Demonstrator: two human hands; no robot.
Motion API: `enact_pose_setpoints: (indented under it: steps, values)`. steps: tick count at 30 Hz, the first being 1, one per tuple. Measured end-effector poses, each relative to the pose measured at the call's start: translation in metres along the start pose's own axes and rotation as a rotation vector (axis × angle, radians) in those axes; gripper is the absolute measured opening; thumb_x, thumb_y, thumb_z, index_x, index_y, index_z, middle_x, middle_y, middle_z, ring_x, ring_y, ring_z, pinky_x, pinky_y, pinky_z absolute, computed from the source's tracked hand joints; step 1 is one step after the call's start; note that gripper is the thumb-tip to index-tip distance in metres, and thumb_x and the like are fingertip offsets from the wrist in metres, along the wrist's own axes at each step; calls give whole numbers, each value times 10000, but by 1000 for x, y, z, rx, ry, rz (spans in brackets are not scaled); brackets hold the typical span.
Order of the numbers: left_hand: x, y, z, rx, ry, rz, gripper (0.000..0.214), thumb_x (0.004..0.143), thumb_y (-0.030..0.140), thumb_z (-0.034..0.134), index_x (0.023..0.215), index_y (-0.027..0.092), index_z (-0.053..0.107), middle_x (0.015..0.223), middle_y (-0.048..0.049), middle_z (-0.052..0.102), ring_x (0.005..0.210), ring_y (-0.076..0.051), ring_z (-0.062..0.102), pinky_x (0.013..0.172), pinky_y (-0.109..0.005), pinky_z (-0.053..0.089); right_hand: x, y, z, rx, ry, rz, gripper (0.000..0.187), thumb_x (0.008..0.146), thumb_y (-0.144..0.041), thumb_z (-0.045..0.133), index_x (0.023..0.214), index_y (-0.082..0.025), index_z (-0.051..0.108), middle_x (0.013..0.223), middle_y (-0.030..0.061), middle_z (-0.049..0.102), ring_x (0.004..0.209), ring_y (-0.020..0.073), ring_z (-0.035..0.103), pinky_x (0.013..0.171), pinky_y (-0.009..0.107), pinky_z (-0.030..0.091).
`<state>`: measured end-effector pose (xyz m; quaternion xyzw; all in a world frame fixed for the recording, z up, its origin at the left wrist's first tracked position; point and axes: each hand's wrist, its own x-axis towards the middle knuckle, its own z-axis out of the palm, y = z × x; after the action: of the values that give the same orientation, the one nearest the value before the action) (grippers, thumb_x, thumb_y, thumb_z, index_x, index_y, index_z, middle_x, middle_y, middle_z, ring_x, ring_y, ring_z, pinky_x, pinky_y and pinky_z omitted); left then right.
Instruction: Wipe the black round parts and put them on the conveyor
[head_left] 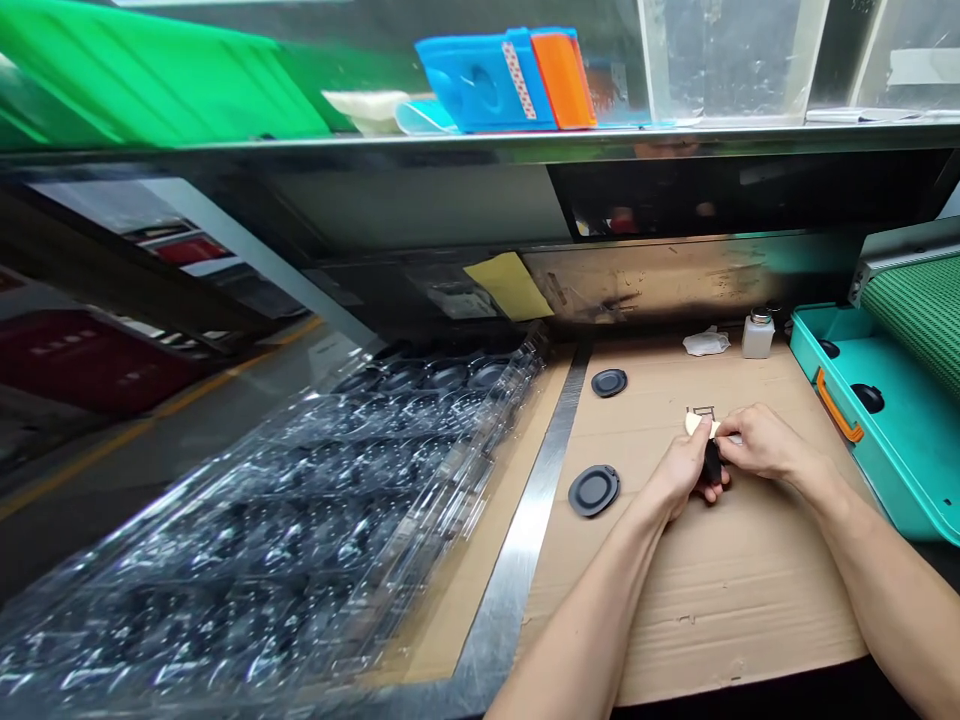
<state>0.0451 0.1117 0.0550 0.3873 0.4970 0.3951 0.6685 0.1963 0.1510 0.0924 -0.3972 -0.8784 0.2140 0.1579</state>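
My left hand (pixel 684 468) is closed around a small black part (pixel 712 464), most of it hidden by the fingers. A cream-coloured piece (pixel 694 425) shows at its top, beside my left thumb. From the other side my right hand (pixel 761 440) is closed in a pinch at the same black part. A bit of something whitish shows by the right fingers, too small to name. Two flat round black lids lie to the left of my hands, the nearer lid (pixel 594 490) and the farther lid (pixel 609 382).
Clear plastic trays (pixel 300 500) with black round parts fill the left. Cardboard (pixel 720 610) covers the worktop. At the back stand a white bottle (pixel 758 335) and crumpled white cloth or paper (pixel 706 343). A teal bin (pixel 911 470) sits right, below a green belt (pixel 926 310).
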Motion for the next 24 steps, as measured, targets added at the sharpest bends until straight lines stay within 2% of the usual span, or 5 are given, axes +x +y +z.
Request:
enact_pose_setpoints:
  steps: [5, 9, 14, 19, 24]
  values:
    - [0, 3, -6, -132, -55, -71, 625, 967, 612, 333, 805, 84, 624, 583, -114, 644, 388, -134, 549, 356, -215, 426, 0, 7, -3, 132, -79, 95, 225, 781, -236, 520, 659, -183, 702, 551, -21, 601, 512, 102, 481, 509, 213, 330]
    - [0, 14, -22, -545, -119, -279, 613, 1014, 472, 245, 930, 21, 651, 644, -141, 645, 418, -103, 538, 363, -170, 416, 1, 15, -6, 227, 113, 303, 301, 843, -359, 506, 830, -167, 737, 525, -16, 583, 426, 111, 471, 447, 229, 319]
    - [-1, 24, -36, -802, -142, -369, 596, 1019, 431, 246, 1060, -23, 631, 673, -150, 627, 430, -91, 518, 352, -147, 405, 6, 34, -2, -23, 263, 411, 277, 850, -348, 514, 859, -193, 743, 608, 28, 654, 522, 153, 569, 524, 251, 365]
    - [-2, 22, -33, -778, -143, -320, 647, 1017, 497, 229, 1026, -12, 628, 684, -146, 629, 459, -93, 534, 393, -154, 445, 5, 50, 1, -289, 257, 439, 278, 865, -295, 502, 943, -193, 749, 879, 115, 717, 810, 244, 645, 697, 315, 442]
    - [-4, 22, -30, -727, -2, 52, 473, 935, 565, 519, 1050, 115, 609, 952, -155, 701, 713, -173, 681, 647, -283, 577, 4, 34, 10, -268, 269, 67, 402, 901, -416, 571, 1253, -243, 654, 1154, 105, 657, 1089, 267, 568, 931, 380, 436]
